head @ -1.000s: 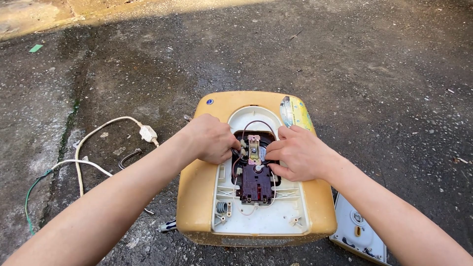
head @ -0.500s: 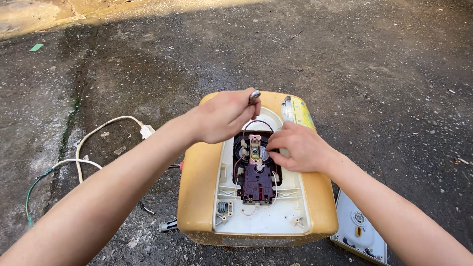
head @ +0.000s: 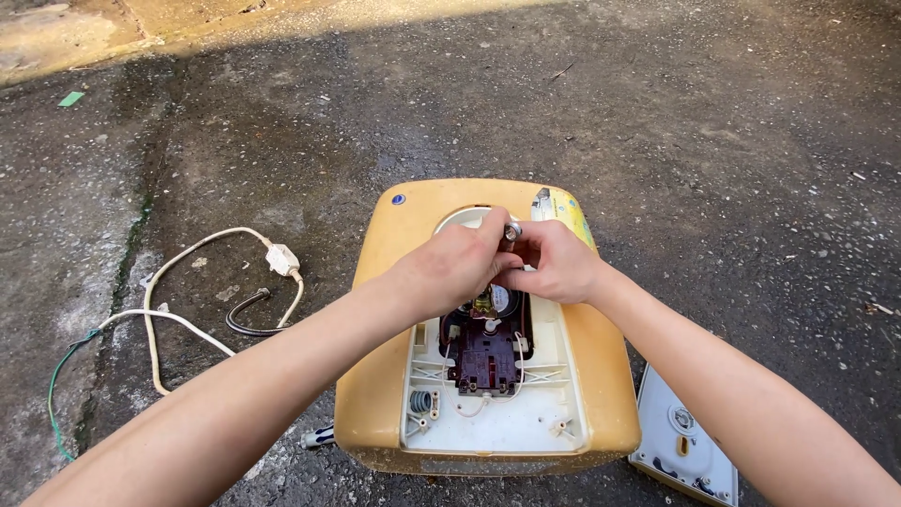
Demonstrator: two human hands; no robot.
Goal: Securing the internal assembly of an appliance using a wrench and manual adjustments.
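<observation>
Head view, looking down at rough grey concrete ground [head: 713, 122]. A yellowed plastic appliance housing [head: 385, 376] lies flat on the ground with its front cover off, so that a white inner tray [head: 497, 432] and a dark maroon component block [head: 483, 361] with thin white wires are open to view. Both forearms reach over the housing, and the two hands meet above the upper end of the tray opening. The left hand [head: 450, 268] is closed, its fingertips pinched on a small silvery metal part [head: 512, 230] that is held up clear of the housing. The right hand [head: 558, 263] is curled just beside it, its fingertips touching the same part or the left fingertips; which of the two cannot be told. A small round blue mark [head: 398, 199] sits near the far left corner of the housing. A narrow yellow label strip [head: 568, 216] with small coloured print lies along the far right edge, partly behind the right hand. The removed white cover panel [head: 680, 441], with a round knob, rests on the ground just beside the near right corner of the housing. To the left, well apart from the housing, a white power cable [head: 178, 272] with an inline box [head: 282, 258] loops across the ground, and a short dark hose [head: 246, 314] lies near it. A small green scrap [head: 70, 98] lies far off at the upper left.
</observation>
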